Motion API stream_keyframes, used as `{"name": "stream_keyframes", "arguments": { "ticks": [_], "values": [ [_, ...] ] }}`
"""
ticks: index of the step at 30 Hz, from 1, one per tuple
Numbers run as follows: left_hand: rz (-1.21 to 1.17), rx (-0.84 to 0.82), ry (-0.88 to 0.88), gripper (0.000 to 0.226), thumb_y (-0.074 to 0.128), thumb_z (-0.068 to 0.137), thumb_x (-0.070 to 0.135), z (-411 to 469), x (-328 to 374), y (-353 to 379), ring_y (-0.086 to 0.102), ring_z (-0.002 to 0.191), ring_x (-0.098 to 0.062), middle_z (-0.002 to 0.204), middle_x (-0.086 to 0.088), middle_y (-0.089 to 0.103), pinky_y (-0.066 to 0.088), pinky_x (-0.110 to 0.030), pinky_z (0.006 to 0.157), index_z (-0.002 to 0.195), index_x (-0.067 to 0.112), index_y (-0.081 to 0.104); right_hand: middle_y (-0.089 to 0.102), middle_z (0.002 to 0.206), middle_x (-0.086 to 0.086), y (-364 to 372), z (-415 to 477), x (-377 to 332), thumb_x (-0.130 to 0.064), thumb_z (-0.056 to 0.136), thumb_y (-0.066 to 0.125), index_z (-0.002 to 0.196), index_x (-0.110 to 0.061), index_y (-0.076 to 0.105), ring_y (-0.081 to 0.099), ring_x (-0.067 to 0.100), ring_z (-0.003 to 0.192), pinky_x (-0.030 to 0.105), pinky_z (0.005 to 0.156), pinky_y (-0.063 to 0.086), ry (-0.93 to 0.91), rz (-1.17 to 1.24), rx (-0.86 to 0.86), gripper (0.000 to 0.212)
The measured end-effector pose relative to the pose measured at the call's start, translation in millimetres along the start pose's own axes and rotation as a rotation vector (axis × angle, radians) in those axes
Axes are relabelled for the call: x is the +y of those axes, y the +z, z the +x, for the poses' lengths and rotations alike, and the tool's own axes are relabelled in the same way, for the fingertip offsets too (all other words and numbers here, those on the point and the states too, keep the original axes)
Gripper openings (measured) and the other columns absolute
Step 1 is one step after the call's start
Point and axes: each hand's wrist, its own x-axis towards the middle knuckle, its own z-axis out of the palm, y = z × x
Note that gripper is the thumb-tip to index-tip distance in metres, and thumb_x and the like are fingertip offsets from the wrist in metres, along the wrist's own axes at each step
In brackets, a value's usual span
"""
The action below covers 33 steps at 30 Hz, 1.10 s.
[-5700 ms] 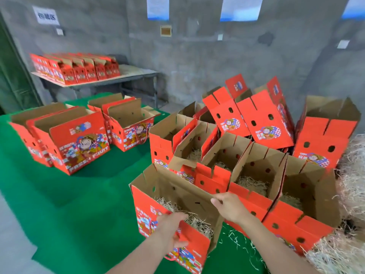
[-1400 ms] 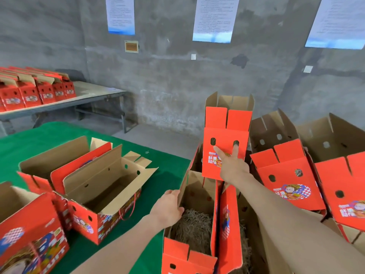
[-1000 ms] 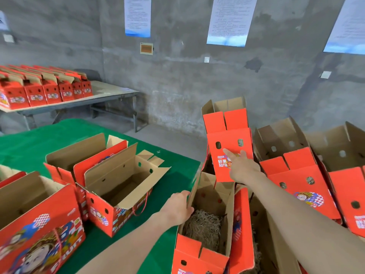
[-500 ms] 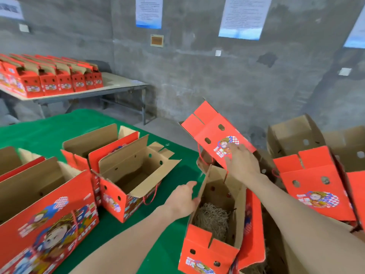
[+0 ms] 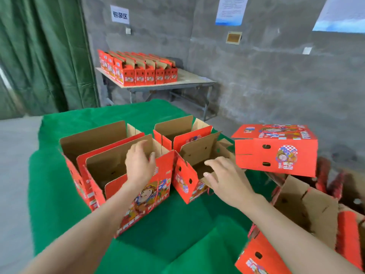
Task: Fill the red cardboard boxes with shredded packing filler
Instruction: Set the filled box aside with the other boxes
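Green-covered table (image 5: 177, 244) carries the lot.
Big open box (image 5: 142, 196) at 11 o'clock from me, twin box (image 5: 92, 139) directly behind it at 10. Tipped box (image 5: 276, 153) lies on its side at 2 o'clock, over the right-hand stack (image 5: 308, 210) at 4. Smaller open box (image 5: 187, 186) at 12, rear box (image 5: 173, 127) behind it.
No filler visible: the insides I can see are bare cardboard, and the floor of the big box is partly hidden.

Handling, my read: empty corrugated cartons, so light. Walls are fairly stiff, flaps floppy. Take them by opposite wall rims or the punched holes, never by the flaps. The cloth probably drags, so lift rather than slide. Filler should be light and springy and will shed, so move it in loose handfuls.

Left hand (image 5: 139, 165): fingers spread, lying on the top edge of the big box's front wall, nothing pinched.
Right hand (image 5: 227, 178): fingers apart and straight over the smaller box's near flap. Touching or just above, can't tell.
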Motion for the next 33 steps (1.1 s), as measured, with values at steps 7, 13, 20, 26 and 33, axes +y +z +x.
{"name": "stream_keyframes", "arguments": {
  "ticks": [7,13,20,26,33],
  "values": [
    [0.686,-0.763,0.055,0.022,0.052,0.085,0.015,10,-60,-41,0.065,0.083,-0.025,0.092,-0.006,0.068,0.053,-0.032,0.067,0.100,0.008,0.066,0.056,0.113,0.001,34,2,-53,-0.042,0.092,0.047,0.125,-0.021,0.046,0.053,0.022,0.102,0.037,0.085,0.047,0.210,0.188,-0.230,0.039],
    [0.427,-0.817,0.337,0.017,0.045,0.089,0.025,-65,3,-42,0.064,0.091,-0.033,0.096,-0.012,0.065,0.049,-0.036,0.073,0.092,0.012,0.055,0.057,0.107,0.007,59,2,-70,-0.068,0.083,0.043,0.132,-0.014,0.041,0.066,0.029,0.085,0.034,0.059,0.056,0.905,1.034,-0.592,0.073],
    [0.330,-0.329,0.246,0.042,0.052,0.091,0.023,17,-29,-30,0.041,0.128,-0.028,0.136,-0.010,0.047,0.034,-0.040,0.106,0.131,0.011,0.047,0.058,0.117,0.015,81,1,-65,-0.013,0.083,0.050,0.119,-0.003,0.051,0.060,0.034,0.100,0.044,0.085,0.053,0.868,0.667,-0.507,0.037],
    [0.718,-0.387,-0.046,0.073,0.052,0.086,0.011,107,-117,-17,0.007,0.143,-0.033,0.155,-0.015,0.012,0.010,-0.053,0.114,0.147,0.006,0.013,0.053,0.111,0.010,97,13,-63,-0.011,0.088,0.043,0.119,0.000,0.047,0.056,0.029,0.105,0.033,0.088,0.049,0.785,0.476,-0.500,0.033],
    [0.794,-0.632,0.001,0.021,0.062,0.074,0.019,104,-113,-12,0.064,0.080,-0.027,0.090,-0.008,0.069,0.049,-0.030,0.062,0.092,0.009,0.064,0.052,0.122,0.014,101,26,-70,-0.014,0.091,0.044,0.127,-0.001,0.042,0.056,0.025,0.104,0.032,0.087,0.050,0.766,0.439,-0.456,0.038]
  ]
}}
